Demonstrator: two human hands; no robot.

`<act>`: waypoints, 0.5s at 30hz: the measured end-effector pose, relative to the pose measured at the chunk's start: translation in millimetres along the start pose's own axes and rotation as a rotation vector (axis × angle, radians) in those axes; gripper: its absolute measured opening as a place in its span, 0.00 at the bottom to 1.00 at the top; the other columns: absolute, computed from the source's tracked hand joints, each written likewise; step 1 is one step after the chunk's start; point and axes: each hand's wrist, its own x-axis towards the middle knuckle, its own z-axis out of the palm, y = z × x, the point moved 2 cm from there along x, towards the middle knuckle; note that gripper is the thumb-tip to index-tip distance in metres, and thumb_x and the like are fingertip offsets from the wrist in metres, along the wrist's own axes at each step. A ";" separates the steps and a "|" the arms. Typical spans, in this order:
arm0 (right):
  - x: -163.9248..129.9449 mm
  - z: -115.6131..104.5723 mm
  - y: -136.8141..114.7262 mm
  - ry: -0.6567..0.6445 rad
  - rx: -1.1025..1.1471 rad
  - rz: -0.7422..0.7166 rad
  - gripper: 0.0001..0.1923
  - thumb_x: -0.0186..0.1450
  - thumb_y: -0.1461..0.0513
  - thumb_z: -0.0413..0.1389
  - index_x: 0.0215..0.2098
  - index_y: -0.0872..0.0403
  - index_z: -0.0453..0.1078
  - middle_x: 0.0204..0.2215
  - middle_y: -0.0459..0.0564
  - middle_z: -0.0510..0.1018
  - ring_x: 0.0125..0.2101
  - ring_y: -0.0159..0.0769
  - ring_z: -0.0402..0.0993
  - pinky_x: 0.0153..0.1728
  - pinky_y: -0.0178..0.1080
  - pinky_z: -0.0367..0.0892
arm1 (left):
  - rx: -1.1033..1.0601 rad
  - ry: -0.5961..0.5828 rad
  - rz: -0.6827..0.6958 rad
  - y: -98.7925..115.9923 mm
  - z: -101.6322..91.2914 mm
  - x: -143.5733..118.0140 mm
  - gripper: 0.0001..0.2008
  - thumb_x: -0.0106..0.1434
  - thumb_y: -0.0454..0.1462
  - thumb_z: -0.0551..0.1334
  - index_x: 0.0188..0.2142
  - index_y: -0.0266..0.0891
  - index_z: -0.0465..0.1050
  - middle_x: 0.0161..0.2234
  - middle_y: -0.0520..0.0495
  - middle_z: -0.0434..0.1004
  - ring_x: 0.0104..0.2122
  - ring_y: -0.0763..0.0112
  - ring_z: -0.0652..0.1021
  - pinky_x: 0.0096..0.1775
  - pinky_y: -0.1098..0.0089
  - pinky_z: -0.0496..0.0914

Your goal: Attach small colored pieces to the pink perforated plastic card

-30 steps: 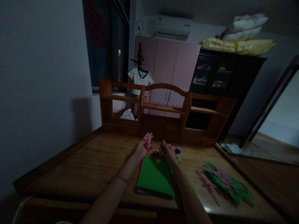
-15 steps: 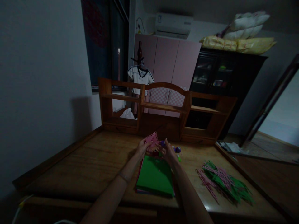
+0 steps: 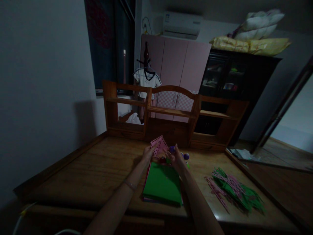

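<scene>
— Holding pink paper (image 3: 158, 146) up now, pinched in left hand (image 3: 148, 153) fingers, turned flat since a second ago.
— Right hand (image 3: 175, 159)?
— Closed on its near edge, above green sheets (image 3: 162, 184), purple punch (image 3: 172, 149) just beyond fingertips.

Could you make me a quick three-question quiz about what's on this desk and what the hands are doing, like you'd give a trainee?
1. True or false: the left hand holds a pink punched paper.
2. What lies on the desk directly beneath the forearms?
A. a stack of coloured sheets with green on top
B. a laptop
C. a plate
3. Fill in: the pile of green and pink paper strips lies to the person's ____ side.

Key
1. True; the right hand meets the paper's other side.
2. A, the stack of sheets.
3. Right, apart from both hands.
</scene>
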 end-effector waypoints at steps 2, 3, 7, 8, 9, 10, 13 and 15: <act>-3.1 2.0 -0.2 -0.016 -0.015 0.069 0.17 0.61 0.49 0.56 0.35 0.54 0.67 0.38 0.53 0.77 0.45 0.43 0.72 0.38 0.37 0.73 | 0.026 0.030 -0.006 0.6 -0.7 1.6 0.19 0.40 0.44 0.71 0.26 0.30 0.73 0.18 0.48 0.70 0.22 0.72 0.71 0.23 0.74 0.64; -4.4 3.2 -0.1 -0.025 -0.018 0.094 0.16 0.61 0.49 0.57 0.34 0.54 0.67 0.37 0.53 0.77 0.45 0.43 0.72 0.38 0.37 0.73 | 0.035 0.041 -0.010 0.5 -0.7 2.3 0.20 0.39 0.44 0.71 0.26 0.30 0.73 0.18 0.47 0.71 0.22 0.71 0.71 0.22 0.74 0.64; -5.2 6.8 1.2 -0.071 0.036 0.077 0.15 0.61 0.51 0.57 0.32 0.54 0.66 0.38 0.52 0.76 0.48 0.41 0.70 0.43 0.38 0.71 | 0.041 0.055 -0.027 -0.7 1.2 3.3 0.21 0.39 0.46 0.71 0.25 0.30 0.74 0.17 0.47 0.71 0.22 0.69 0.73 0.22 0.73 0.66; -4.4 7.1 1.6 -0.083 0.056 0.062 0.14 0.61 0.51 0.57 0.33 0.55 0.66 0.39 0.53 0.76 0.49 0.41 0.69 0.45 0.39 0.70 | 0.040 0.058 -0.036 -1.0 1.7 3.1 0.21 0.39 0.46 0.71 0.26 0.30 0.74 0.17 0.47 0.71 0.23 0.69 0.73 0.23 0.73 0.66; -3.6 7.1 2.0 -0.094 0.072 0.050 0.14 0.62 0.51 0.56 0.34 0.55 0.67 0.41 0.53 0.75 0.49 0.40 0.68 0.46 0.39 0.70 | 0.036 0.061 -0.048 -1.2 2.2 2.7 0.21 0.39 0.46 0.71 0.26 0.30 0.74 0.18 0.47 0.71 0.23 0.68 0.74 0.23 0.73 0.66; -2.7 6.8 2.3 -0.102 0.083 0.044 0.15 0.62 0.51 0.56 0.35 0.55 0.67 0.42 0.54 0.75 0.50 0.39 0.68 0.47 0.39 0.69 | 0.032 0.064 -0.059 -1.1 2.6 2.1 0.20 0.39 0.46 0.71 0.25 0.30 0.73 0.18 0.47 0.71 0.23 0.67 0.74 0.23 0.73 0.67; -1.1 5.0 2.2 -0.111 0.085 0.033 0.16 0.62 0.51 0.55 0.37 0.56 0.68 0.45 0.54 0.73 0.52 0.39 0.65 0.50 0.38 0.66 | 0.019 0.075 -0.081 1.5 3.8 -0.6 0.18 0.41 0.45 0.70 0.25 0.31 0.73 0.18 0.46 0.72 0.25 0.66 0.75 0.24 0.72 0.68; -1.1 3.6 1.2 -0.111 0.066 0.017 0.17 0.63 0.50 0.54 0.37 0.55 0.69 0.46 0.53 0.73 0.53 0.38 0.64 0.52 0.38 0.64 | 0.004 0.076 -0.068 4.6 4.9 -3.0 0.17 0.43 0.43 0.70 0.26 0.32 0.72 0.20 0.46 0.73 0.26 0.66 0.75 0.26 0.72 0.70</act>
